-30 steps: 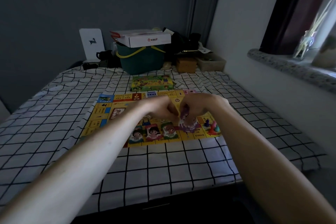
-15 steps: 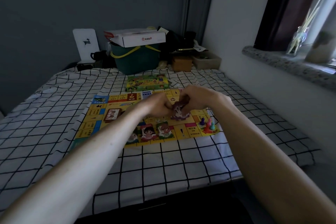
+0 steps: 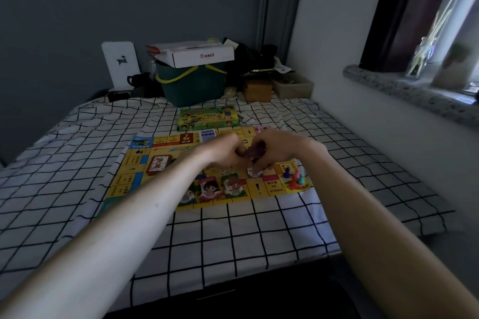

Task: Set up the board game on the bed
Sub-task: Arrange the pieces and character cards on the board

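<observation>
Both hands, left (image 3: 228, 154) and right (image 3: 272, 153), fingers clamped on a small purple card stack (image 3: 255, 151), probably splitting it to deal, over the yellow paper game board (image 3: 134, 171) spread flat on the checked bed (image 3: 233, 235); green game box (image 3: 208, 118) beyond.

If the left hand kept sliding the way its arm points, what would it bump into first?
Most likely the right hand, which meets the left hand over the game board around a small purplish bundle. Depth is hard to judge.

Both hands (image 3: 248, 155) pinch purple bundle (image 3: 255, 152) (over board (image 3: 134, 163)).
</observation>
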